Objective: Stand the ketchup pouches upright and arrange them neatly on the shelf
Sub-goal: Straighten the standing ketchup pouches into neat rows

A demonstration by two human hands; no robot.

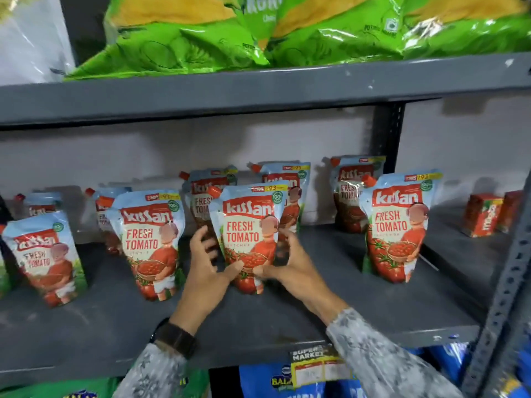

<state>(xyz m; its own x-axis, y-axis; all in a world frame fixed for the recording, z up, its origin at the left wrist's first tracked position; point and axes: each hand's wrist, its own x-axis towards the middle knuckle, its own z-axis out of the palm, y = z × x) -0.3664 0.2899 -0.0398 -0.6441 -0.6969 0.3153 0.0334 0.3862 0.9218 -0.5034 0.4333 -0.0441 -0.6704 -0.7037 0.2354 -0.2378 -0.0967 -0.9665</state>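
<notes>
Several red-and-blue Kissan ketchup pouches stand upright on the grey shelf (316,317), in a front row and a back row. The middle front pouch (248,225) stands between my hands. My left hand (205,268) touches its left side, fingers spread behind it and thumb on the lower front. My right hand (290,265) cups its right side, thumb meeting the left one low on the pouch. Other front pouches stand at the far left (43,254), left of centre (149,239) and at the right (398,225). Back-row pouches (352,185) stand near the wall.
Green snack bags (230,33) fill the shelf above. Small red cartons (482,215) sit at the far right of the shelf. A perforated metal upright (505,297) runs along the right edge. Blue and green packs (275,380) lie on the shelf below, behind a price tag (319,366).
</notes>
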